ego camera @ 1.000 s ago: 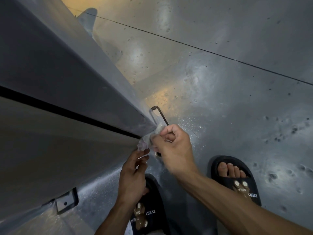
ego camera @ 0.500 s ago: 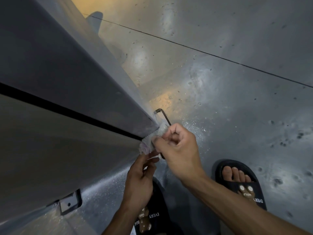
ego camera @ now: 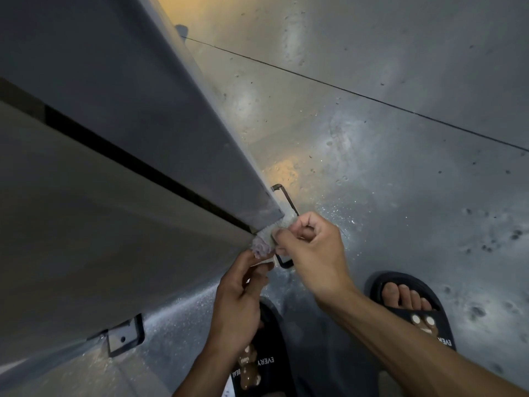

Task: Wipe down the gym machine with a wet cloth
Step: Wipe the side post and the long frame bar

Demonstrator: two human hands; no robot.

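Observation:
A large grey panel of the gym machine (ego camera: 120,156) fills the left half of the view, with a dark seam running diagonally across it. A small pale cloth (ego camera: 264,239) is bunched against the panel's lower right corner. My right hand (ego camera: 312,253) pinches the cloth's upper part with curled fingers and presses it to the corner. My left hand (ego camera: 240,299) grips the cloth's lower end from below. A thin black metal bracket (ego camera: 286,199) juts out just behind the corner, partly hidden by my right hand.
The floor is grey concrete (ego camera: 400,181) with pits, wet specks and a thin dark joint line. My two feet in black slides (ego camera: 412,308) stand below the hands. A small metal mounting bracket (ego camera: 124,335) sits at the machine's base, lower left.
Both hands and the cloth stay at the panel's corner. The camera has moved slightly, so the panel edge looks steeper and the hands sit a little further right in view.

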